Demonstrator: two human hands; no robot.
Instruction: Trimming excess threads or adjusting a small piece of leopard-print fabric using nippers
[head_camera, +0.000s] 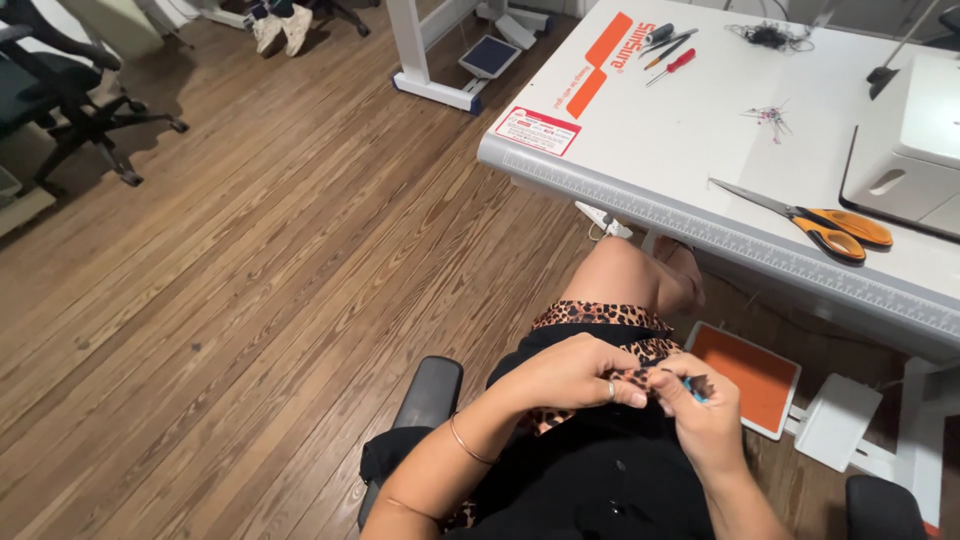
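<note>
I sit in a chair with a piece of leopard-print fabric (600, 316) across my lap. My left hand (575, 375), with a ring and a thin bracelet, pinches a fold of that fabric between thumb and fingers. My right hand (700, 415) meets it at the same spot and grips a small blue-handled tool (697, 392), its tip against the fabric. Whether the right hand also pinches the cloth is hidden by the fingers. Black cloth (600, 480) lies beneath both hands.
A white sewing table (700, 140) stands ahead to the right with orange-handled scissors (815, 222), pins (770, 115), screwdrivers (672, 55) and a white sewing machine (910, 150). An orange foot pedal (755, 375) lies under it. Office chair (70, 90) at far left on the wooden floor.
</note>
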